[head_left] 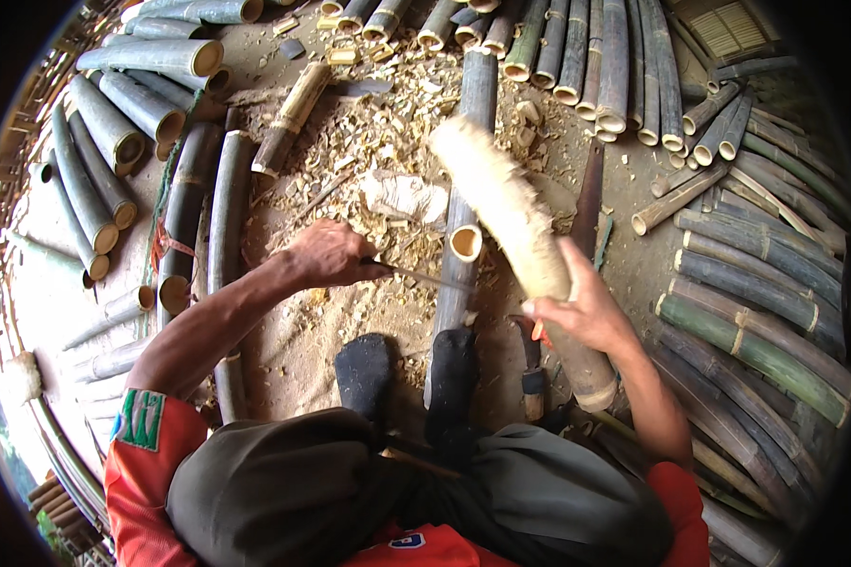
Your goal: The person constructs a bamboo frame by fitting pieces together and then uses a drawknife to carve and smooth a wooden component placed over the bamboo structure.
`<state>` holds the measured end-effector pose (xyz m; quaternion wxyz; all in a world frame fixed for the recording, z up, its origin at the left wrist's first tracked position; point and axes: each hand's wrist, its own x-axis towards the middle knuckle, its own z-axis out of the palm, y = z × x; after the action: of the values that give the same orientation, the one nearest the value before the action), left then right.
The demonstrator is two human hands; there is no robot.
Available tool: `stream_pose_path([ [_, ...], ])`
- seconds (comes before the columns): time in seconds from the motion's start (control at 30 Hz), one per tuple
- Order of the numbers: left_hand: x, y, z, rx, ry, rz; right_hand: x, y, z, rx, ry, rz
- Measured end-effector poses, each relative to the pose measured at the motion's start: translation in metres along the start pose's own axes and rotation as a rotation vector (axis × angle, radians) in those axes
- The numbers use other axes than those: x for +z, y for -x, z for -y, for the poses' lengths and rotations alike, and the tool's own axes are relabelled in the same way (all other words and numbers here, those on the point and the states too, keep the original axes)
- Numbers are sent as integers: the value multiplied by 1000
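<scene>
While the left hand [333, 253] at 10 o'clock from the centre is closed in a fist around the handle of a thin-bladed knife [424, 279], the blade points towards 4 o'clock, its far end blurred. At 3 o'clock the right hand [584, 300] is partly closed, gripping a pale, frayed wooden piece [496, 203] with the thumb on its near side; that piece slants from the hand up towards 11 o'clock. I cannot tell whether the darker section below the hand belongs to it. A bamboo pole [459, 213] runs from 12 o'clock to the middle, its cut end open. As for markings, the left sleeve bears a green-and-white patch [142, 419] at 8 o'clock, and a blue-and-white printed character [408, 541] sits on the red shirt [444, 548] at 6 o'clock.
</scene>
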<state>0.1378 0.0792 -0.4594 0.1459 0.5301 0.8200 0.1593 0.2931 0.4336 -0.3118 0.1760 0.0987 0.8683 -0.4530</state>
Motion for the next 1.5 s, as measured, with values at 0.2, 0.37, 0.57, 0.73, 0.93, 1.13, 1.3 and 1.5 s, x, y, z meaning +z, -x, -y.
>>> stream_pose_path([
  [0.2, -4, -45, -7, -344, 145, 38, 0, 17, -26, -57, -73, -214],
  [0.37, -20, -53, -20, -360, 89, 47, 6, 47, 7, 59, -233, -171],
  [0.57, -19, -50, -15, -372, 80, 21, 26, 80, -23, -34, -41, -308],
  [0.73, -26, -58, -21, -386, 59, 66, 24, 79, -48, 3, 122, -183],
  [0.93, -22, -57, -9, -459, 112, 157, 17, 75, -14, 17, 72, -220],
  [1.13, -20, -60, -8, -439, 112, 212, 5, 79, -27, 161, 103, -51],
  [1.3, -17, -59, -1, -393, 96, 169, 32, 94, -32, 122, 30, -261],
  [1.5, 9, -26, 4, -52, -84, -29, 8, 80, -32, 231, -162, -2],
])
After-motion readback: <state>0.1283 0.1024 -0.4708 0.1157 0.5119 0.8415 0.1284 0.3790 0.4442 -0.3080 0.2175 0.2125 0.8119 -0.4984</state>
